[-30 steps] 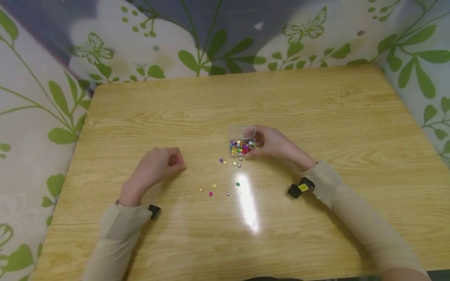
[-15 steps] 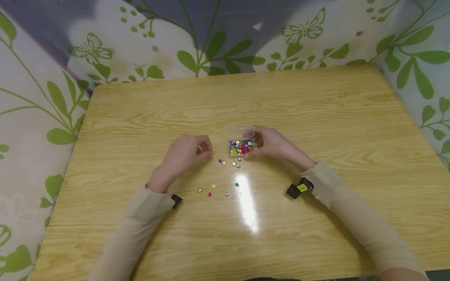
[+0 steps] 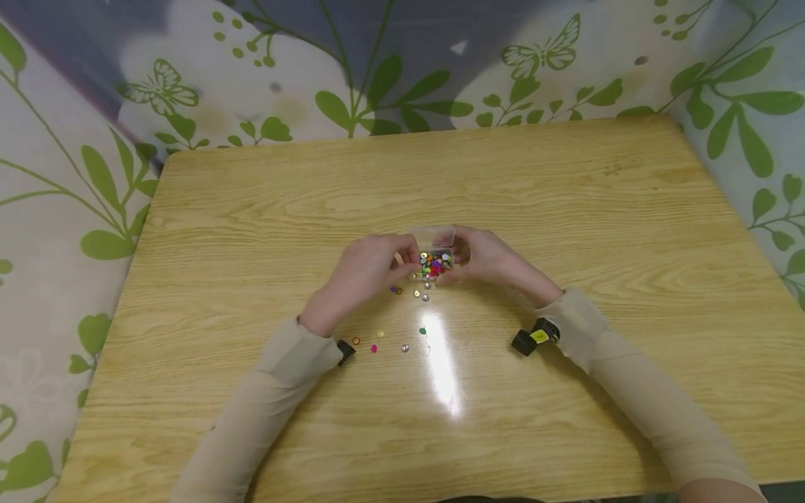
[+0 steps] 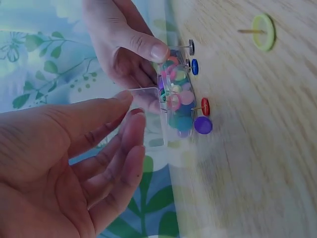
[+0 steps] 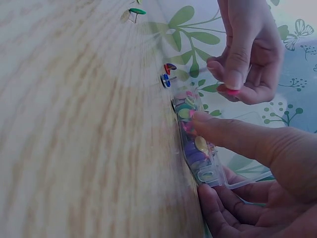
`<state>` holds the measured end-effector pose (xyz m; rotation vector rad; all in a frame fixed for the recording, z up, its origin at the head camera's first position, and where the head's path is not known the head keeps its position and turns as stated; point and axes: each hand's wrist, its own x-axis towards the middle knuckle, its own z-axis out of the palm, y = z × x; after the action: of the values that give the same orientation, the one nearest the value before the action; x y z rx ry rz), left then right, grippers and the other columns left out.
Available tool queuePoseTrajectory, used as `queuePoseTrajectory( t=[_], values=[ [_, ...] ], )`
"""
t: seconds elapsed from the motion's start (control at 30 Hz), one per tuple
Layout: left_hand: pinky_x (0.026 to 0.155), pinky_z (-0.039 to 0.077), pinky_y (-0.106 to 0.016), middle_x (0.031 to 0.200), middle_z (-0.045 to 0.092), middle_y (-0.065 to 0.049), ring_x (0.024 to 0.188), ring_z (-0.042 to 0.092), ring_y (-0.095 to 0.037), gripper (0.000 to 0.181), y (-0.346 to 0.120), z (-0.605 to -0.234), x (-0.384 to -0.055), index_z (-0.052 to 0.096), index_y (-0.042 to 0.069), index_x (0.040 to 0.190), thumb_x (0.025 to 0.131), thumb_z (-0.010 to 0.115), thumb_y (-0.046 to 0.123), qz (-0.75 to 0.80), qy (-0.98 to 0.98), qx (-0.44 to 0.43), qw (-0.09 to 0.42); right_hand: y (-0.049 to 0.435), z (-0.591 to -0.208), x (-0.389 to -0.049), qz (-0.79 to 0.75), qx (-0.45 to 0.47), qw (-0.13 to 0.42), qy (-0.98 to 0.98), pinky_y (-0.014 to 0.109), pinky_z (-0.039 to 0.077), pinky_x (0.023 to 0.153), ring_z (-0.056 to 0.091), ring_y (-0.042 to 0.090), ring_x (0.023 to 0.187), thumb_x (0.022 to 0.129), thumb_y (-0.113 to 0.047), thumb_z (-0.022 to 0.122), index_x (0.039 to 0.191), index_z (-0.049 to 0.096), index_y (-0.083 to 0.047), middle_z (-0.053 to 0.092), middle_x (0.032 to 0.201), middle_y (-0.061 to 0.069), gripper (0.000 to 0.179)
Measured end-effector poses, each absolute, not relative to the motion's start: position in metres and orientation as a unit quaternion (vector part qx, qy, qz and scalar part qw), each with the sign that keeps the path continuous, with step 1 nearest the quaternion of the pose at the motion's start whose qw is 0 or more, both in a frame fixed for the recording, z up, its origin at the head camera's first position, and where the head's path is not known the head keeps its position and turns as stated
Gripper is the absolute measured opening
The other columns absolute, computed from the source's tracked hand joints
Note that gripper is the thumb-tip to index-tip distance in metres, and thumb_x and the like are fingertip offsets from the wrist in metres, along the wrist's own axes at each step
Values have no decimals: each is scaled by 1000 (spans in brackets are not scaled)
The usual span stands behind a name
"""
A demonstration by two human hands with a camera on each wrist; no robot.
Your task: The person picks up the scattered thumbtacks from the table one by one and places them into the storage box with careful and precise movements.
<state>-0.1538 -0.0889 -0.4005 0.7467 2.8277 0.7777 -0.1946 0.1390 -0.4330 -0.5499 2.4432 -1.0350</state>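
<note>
A small clear plastic box (image 5: 216,171) with its lid (image 3: 434,236) raised sits on the table, filled with colourful thumbtacks (image 3: 436,267). My right hand (image 3: 490,262) grips the box from its right side, thumb near the front edge and fingers behind. Over the box's left end is my left hand (image 3: 371,269), thumb and forefinger pinching a pinkish-red thumbtack (image 5: 231,91), seen in the right wrist view. Just in front of the box lie several loose tacks, among them a purple one (image 4: 203,125) and a red one (image 4: 205,106).
Nearer the person, more tacks are scattered on the wooden table (image 3: 566,188): a green one (image 3: 423,331), a pink one (image 3: 374,348), a silver one (image 3: 405,348) and others. A leaf-patterned wall covering (image 3: 390,84) rises behind the table.
My left hand has moved right and away from the person, from the table's left part to the box's left end. My right hand and the box have stayed in place.
</note>
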Motion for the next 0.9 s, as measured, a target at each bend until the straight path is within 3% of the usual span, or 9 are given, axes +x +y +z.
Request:
queuePoseTrajectory(
  t=[0.4, 0.73, 0.9],
  values=[
    [72, 54, -35, 93, 75, 4, 83, 69, -14, 7, -116, -392, -142, 76, 19, 98, 97, 70, 24, 250, 945, 198, 77, 138, -432, -194, -381, -185, 227, 877, 44, 52, 97, 61, 31, 107, 75, -19, 91, 134, 57, -5, 61, 115, 16, 69],
    [72, 51, -30, 78, 69, 11, 72, 61, -5, 6, -157, -407, -108, 72, 21, 89, 91, 78, 21, 258, 917, 233, 197, 138, -432, -193, -384, -182, 233, 875, 44, 51, 98, 60, 31, 108, 76, -19, 90, 134, 56, -5, 60, 115, 16, 69],
    [70, 51, -27, 75, 66, 12, 70, 60, -3, 10, -165, -411, -97, 71, 21, 87, 87, 81, 20, 280, 897, 252, 231, 138, -432, -193, -383, -181, 234, 875, 44, 51, 98, 60, 32, 109, 76, -19, 90, 134, 56, -6, 60, 116, 15, 69]
  ],
)
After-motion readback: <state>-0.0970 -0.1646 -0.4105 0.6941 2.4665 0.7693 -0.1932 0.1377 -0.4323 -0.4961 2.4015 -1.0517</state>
